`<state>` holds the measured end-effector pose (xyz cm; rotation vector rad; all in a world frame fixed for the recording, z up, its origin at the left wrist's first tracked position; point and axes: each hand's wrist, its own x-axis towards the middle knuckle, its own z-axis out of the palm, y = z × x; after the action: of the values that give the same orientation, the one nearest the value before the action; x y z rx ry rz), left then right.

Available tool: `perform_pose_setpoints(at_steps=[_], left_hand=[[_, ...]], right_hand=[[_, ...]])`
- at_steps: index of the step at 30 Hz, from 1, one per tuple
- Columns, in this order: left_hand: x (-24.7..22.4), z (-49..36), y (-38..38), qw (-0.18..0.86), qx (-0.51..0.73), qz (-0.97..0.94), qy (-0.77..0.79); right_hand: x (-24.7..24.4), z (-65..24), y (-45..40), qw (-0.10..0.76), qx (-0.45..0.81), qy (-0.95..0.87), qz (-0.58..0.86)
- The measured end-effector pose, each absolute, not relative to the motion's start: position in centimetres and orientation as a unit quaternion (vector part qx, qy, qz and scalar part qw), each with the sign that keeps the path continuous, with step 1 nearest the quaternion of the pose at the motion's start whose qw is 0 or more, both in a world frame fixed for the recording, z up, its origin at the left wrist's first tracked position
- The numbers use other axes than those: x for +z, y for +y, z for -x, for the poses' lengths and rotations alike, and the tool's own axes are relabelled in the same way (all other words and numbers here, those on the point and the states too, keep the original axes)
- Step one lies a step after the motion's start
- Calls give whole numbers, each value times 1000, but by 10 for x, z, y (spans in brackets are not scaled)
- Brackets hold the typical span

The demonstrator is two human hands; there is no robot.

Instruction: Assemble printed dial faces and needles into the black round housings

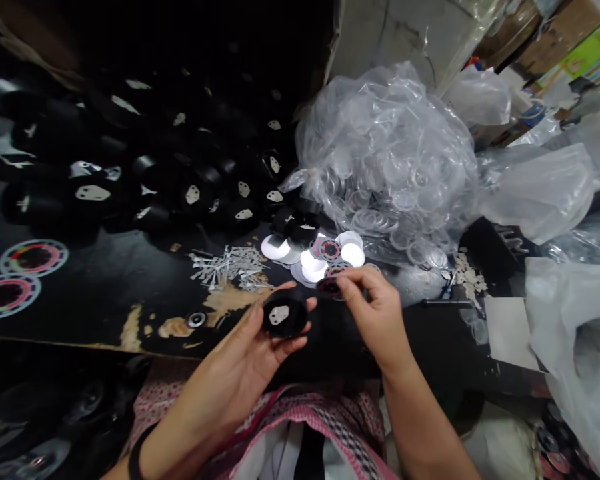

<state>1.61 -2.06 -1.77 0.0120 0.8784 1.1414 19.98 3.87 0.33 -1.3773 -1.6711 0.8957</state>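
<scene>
My left hand [250,350] is wrapped round a black round housing [296,321], its face turned up. A small pale metal plate [279,315] with holes shows in the middle of it. To the right, my right hand [375,317] pinches a thin dark printed disc [327,286] by its edge, apart from the housing. Just beyond my fingers lies a loose pile of round discs; several are plain white or silvery [314,265] and some carry a coloured printed dial [329,249]. My fingertips hide part of that pile.
White pointer-like pieces [230,268] lie heaped on the black table [170,300]. Many black housings [193,193] stand at the back left. A plastic bag [395,140] of clear discs bulges behind. Two printed dials [33,258] lie left; small pale plates [470,275] and a white card [511,332] right.
</scene>
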Motion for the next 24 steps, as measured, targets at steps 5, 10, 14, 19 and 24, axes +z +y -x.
perform_pose_setpoints(at_steps=[5,10,14,19,24], left_hand=[[-17,-18,-19,699,553,-14,453],[-21,-21,-24,692,551,-84,460],[-26,-18,-27,705,519,-144,460],[-33,-14,-28,715,509,-180,444],[-37,-15,-31,723,516,-181,423]], right_hand=[[15,-176,29,368,399,-648,534],[17,-160,28,325,404,-687,509],[18,-159,28,306,419,-661,542],[18,-162,30,278,505,-606,548],[14,-163,33,280,588,-541,532]])
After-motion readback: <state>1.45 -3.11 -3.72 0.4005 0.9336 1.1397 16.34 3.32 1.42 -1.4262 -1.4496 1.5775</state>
